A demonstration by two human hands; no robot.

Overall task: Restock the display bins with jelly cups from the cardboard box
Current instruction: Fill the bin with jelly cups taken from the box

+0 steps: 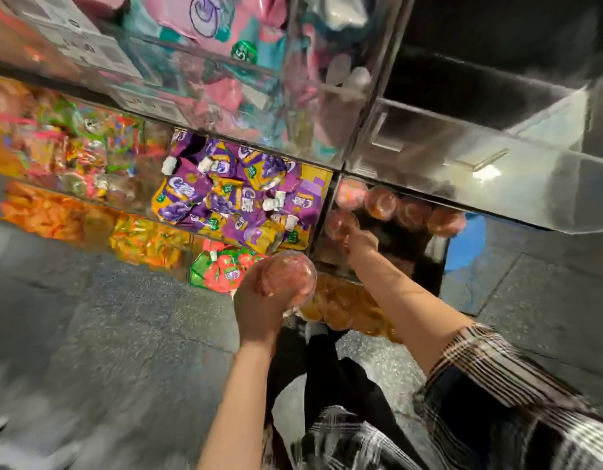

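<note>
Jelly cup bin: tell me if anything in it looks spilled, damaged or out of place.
Nothing stands out. The jelly cups line the back of the clear bin, none visibly spilled or crushed, though the frame is blurred. The right hand reaches in beside one; the left hand holds another cup outside.

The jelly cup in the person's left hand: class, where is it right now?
In the head view, the jelly cup sits centre frame, gripped by the left hand, just below the purple packets bin.
</note>
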